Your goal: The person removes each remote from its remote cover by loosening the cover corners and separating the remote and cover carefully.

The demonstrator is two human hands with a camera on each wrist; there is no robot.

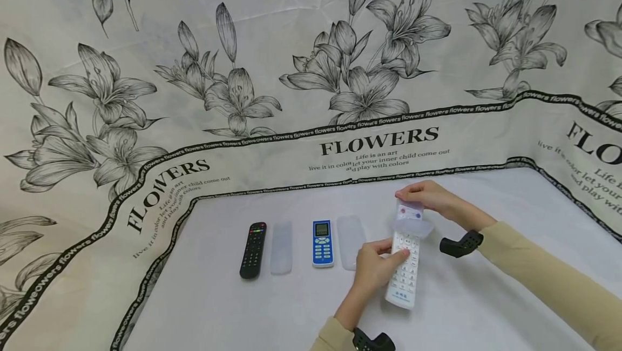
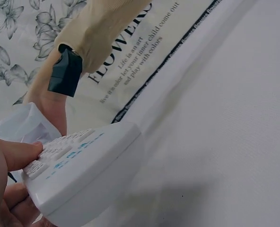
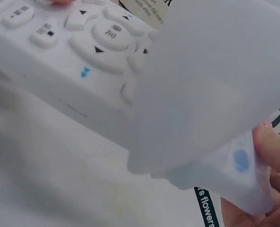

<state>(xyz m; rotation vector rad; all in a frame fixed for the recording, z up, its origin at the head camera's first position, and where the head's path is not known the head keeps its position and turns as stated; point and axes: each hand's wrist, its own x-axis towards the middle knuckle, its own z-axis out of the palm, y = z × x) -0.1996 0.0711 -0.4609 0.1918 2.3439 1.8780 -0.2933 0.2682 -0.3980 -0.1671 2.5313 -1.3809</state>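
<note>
My left hand [image 1: 373,265] grips a white remote control [image 1: 402,285] by its side, thumb on the keypad, and holds it tilted above the table. A translucent protective sleeve [image 1: 413,227] covers the remote's top end, its mouth folded back and flared around the remote. At that far end my right hand [image 1: 430,198] pinches the sleeve. In the right wrist view the sleeve [image 3: 215,85] hides part of the keys, and a blue spot shows through it near my right fingers [image 3: 272,149]. The left wrist view shows the remote's rounded lower end [image 2: 92,175].
To the left on the white table [image 1: 204,297] lie a black remote [image 1: 253,251], a flat translucent sleeve [image 1: 281,248], a blue-and-white remote [image 1: 323,244] and another sleeve [image 1: 351,240]. A flower-printed cloth [image 1: 262,162] rises behind the table.
</note>
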